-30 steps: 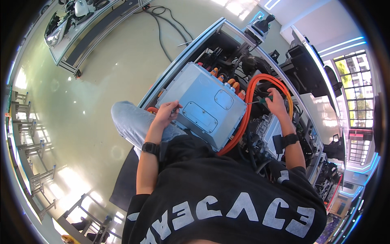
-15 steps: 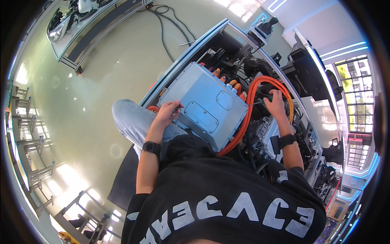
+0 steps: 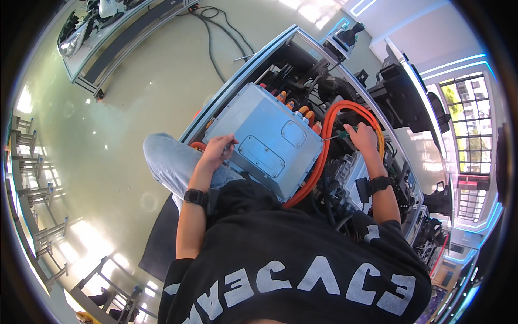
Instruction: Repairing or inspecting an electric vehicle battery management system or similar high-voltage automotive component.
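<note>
- the right hand (image 3: 362, 138) is closed around the green handle of a screwdriver (image 3: 336, 135).
- the screwdriver's thin shaft points left across the orange cables (image 3: 348, 104), its tip at the right corner of the blue-grey metal housing (image 3: 270, 121); whether it touches is too small to tell.
- the left hand (image 3: 217, 151) is by the housing's left lower edge, fingers curled, with something small and dark at the fingertips; i cannot tell whether it is gripped.
- the housing lies tilted in view inside an aluminium frame (image 3: 236, 82), in front of the person, between the two hands.
- two screwed-down cover plates sit on its top: a larger oblong one (image 3: 261, 156) and a smaller one (image 3: 294, 133).
- orange connectors (image 3: 308, 114) line its far right side.
- the orange cables bend in a loop beside the right hand and run down along the housing's right side.
- the person wears a black sweatshirt (image 3: 291, 227) and jeans (image 3: 168, 159); one bent knee is left of the housing.
</note>
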Tool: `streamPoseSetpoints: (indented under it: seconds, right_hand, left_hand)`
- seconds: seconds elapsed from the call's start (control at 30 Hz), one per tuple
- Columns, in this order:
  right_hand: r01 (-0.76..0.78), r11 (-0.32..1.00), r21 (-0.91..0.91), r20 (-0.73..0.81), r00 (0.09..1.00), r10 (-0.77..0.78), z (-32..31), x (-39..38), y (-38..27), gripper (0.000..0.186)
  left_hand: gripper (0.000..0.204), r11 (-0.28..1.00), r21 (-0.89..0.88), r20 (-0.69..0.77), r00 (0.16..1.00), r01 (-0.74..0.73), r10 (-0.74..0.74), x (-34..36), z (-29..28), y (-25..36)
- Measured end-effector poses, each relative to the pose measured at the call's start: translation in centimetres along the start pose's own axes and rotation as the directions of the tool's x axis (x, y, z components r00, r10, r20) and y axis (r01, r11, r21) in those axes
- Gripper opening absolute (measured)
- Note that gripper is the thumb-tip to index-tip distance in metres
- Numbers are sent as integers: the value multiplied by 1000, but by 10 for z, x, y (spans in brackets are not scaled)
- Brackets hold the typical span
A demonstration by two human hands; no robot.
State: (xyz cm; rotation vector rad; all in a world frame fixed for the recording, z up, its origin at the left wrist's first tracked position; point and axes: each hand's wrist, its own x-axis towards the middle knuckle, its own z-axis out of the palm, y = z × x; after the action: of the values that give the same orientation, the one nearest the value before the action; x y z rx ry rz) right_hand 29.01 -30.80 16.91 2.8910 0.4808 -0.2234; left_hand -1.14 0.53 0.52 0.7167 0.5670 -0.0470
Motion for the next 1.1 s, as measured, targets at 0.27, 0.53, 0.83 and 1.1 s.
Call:
streamPoseSetpoints:
  seconds: [0.27, 0.53, 0.83, 1.1]
  right_hand:
    - [127, 967, 219, -131, 986, -100, 9, -4, 8, 35]
    - [272, 926, 261, -174, 957, -233, 11, -8, 19, 32]
    - [328, 884, 333, -175, 943, -283, 18, -11, 22, 43]
    - [332, 812, 480, -171, 943, -284, 19, -9, 26, 36]
  left_hand:
    - [28, 1000, 1, -20, 1000, -16, 16, 0, 1, 0]
    - [29, 1000, 20, -31, 999, -12, 13, 0, 1, -1]
    - [29, 1000, 24, -25, 1000, -16, 16, 1, 1, -2]
    - [29, 1000, 29, -13, 1000, 0, 0, 2, 3, 1]
